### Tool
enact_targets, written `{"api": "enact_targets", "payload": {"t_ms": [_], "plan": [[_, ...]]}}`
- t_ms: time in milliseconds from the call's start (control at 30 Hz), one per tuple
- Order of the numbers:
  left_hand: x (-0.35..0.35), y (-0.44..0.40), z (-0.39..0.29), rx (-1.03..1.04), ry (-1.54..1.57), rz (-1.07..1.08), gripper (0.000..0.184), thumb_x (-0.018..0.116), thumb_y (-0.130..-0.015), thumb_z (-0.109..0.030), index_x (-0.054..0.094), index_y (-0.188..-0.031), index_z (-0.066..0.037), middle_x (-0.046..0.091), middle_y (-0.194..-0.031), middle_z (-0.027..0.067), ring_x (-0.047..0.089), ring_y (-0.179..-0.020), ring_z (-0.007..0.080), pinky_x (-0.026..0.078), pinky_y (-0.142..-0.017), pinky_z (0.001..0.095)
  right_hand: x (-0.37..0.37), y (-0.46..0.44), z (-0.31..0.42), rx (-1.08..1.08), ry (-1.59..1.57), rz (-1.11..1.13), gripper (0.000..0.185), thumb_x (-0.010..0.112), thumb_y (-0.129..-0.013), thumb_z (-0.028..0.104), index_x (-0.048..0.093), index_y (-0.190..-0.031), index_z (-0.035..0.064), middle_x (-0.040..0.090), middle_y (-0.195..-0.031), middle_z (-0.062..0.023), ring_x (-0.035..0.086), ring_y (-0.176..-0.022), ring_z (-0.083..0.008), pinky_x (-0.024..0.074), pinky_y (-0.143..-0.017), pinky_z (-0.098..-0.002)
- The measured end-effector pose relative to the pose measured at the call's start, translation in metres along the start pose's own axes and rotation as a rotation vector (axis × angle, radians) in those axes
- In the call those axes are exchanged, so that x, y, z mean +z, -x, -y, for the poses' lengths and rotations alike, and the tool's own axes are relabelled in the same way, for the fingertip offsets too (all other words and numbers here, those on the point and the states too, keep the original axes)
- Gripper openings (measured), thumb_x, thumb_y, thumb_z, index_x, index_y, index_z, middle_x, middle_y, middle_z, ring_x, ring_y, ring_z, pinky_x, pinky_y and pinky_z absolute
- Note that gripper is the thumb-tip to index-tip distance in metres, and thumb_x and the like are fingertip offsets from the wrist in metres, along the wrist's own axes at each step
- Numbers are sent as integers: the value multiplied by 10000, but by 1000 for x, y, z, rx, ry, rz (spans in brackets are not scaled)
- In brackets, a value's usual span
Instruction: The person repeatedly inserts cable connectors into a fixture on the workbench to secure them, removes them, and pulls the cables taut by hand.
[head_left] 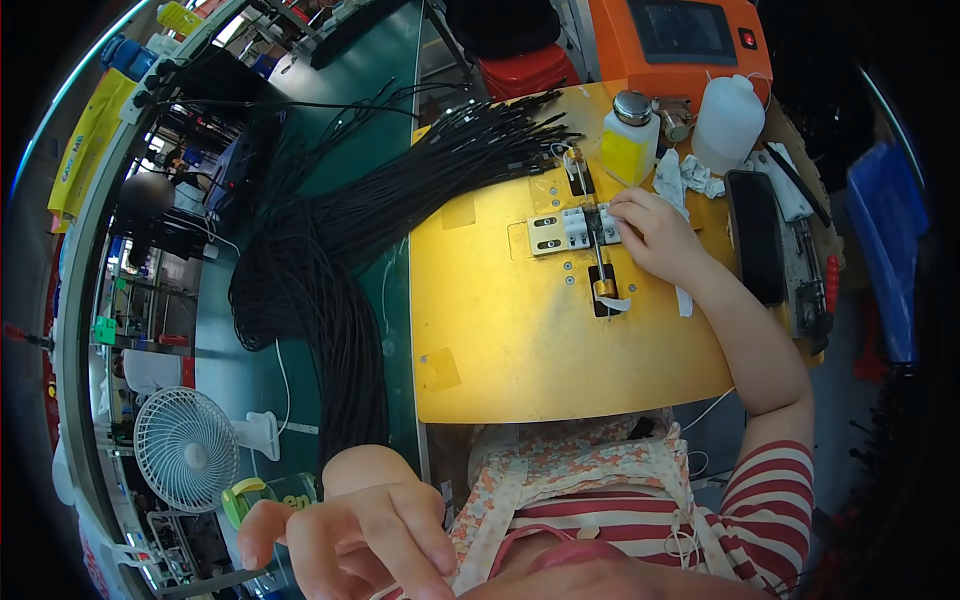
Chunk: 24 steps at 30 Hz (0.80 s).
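Observation:
My right hand [655, 235] rests at the right side of a small metal fixture [548, 234] on the yellow work plate [500, 340]. Its fingertips are pressed together at the fixture's end block, and what they pinch is hidden. A thin metal rod [599, 245] crosses the fixture between two brass-coloured fittings, the lower one being a brass piece [604, 287] in a dark slot. Close to the camera, my left hand [370, 530] is raised at the lower left, fingers apart and slightly bent, with nothing visible in them. Beyond it lies a thick bundle of black cables [330, 230].
Behind the fixture stand a pump bottle of yellow liquid [630, 140], a white plastic bottle [728, 125] and an orange machine [610, 45]. Crumpled tissue [700, 178] and a black phone [755, 235] lie at the right. A white fan [187, 448] stands at the left on the green table [225, 340].

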<state>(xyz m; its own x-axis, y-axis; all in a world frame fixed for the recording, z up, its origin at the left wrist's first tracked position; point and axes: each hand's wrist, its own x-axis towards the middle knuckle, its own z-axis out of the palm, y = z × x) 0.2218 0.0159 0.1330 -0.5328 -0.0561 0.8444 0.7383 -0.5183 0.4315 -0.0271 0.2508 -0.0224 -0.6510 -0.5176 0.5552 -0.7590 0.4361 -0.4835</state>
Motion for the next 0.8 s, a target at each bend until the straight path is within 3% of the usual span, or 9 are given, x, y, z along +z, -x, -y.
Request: {"api": "enact_targets", "payload": {"t_ms": [333, 633, 800], "plan": [[-7, -9, 22, 12, 18, 82, 582, 565, -928, -80, 184, -1368, -56, 590, -1089, 137, 702, -755, 294, 602, -637, 333, 1, 1, -2, -6, 12, -12, 89, 593, -828, 48, 614, -903, 5, 595, -925, -104, 608, -837, -293, 492, -744, -379], [-24, -15, 17, -150, 45, 148, 618, 599, -902, -38, 189, -1363, -69, 590, -1098, 144, 700, -785, 292, 589, -603, 313, 0, 0, -1, -2, 9, -2, 85, 593, -824, 42, 612, -897, 5, 596, -927, -100, 610, -833, -289, 493, -739, -376], [-13, -14, 27, -165, 37, 13, 622, 599, -916, -72, 173, -1369, -93, 553, -1155, 139, 691, -825, 293, 584, -622, 328, 1, 0, -1, -2, 1, -10, 85, 595, -825, 40, 610, -900, 2, 597, -927, -104, 609, -829, -290, 494, -734, -375]]}}
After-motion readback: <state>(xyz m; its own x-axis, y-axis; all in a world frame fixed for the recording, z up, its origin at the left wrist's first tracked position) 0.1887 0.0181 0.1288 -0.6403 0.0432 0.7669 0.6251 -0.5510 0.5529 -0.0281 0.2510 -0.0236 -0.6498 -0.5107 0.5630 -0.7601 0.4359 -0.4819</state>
